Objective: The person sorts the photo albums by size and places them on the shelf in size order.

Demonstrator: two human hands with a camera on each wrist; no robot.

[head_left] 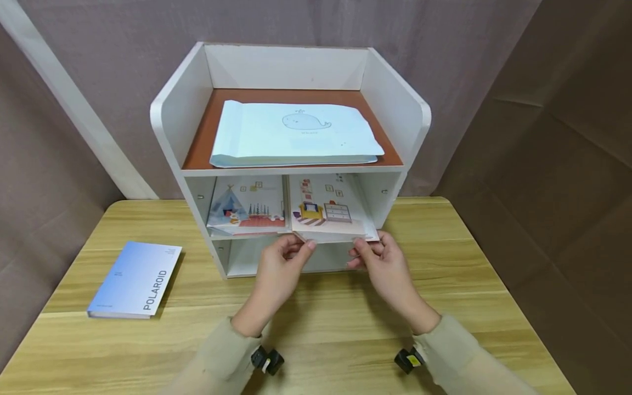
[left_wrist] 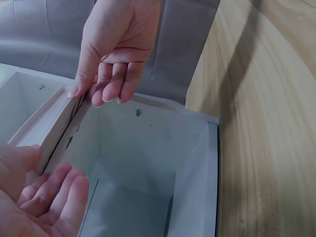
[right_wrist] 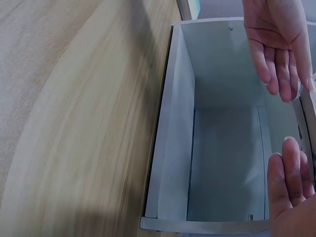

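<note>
On the middle shelf of a white shelf unit (head_left: 227, 236) lies an illustrated book (head_left: 326, 219), its cover showing a yellow armchair and a dresser. Its near edge juts out past the shelf board. At the left corner of that edge, my left hand (head_left: 278, 266) pinches the book between thumb on top and fingers below. My right hand (head_left: 390, 269) pinches the right corner in the same way. In the left wrist view, the book's pale edge (left_wrist: 52, 118) runs between both thumbs. A second illustrated book (head_left: 252, 206), with a blue tent drawn on it, lies just left.
A whale-printed white package (head_left: 296, 131) rests on the brown top board. A blue and white POLAROID book (head_left: 135, 280) lies on the wooden table (head_left: 326, 329), left of the unit. Side walls (head_left: 173, 109) flank the shelves; a curtain (head_left: 469, 33) hangs behind.
</note>
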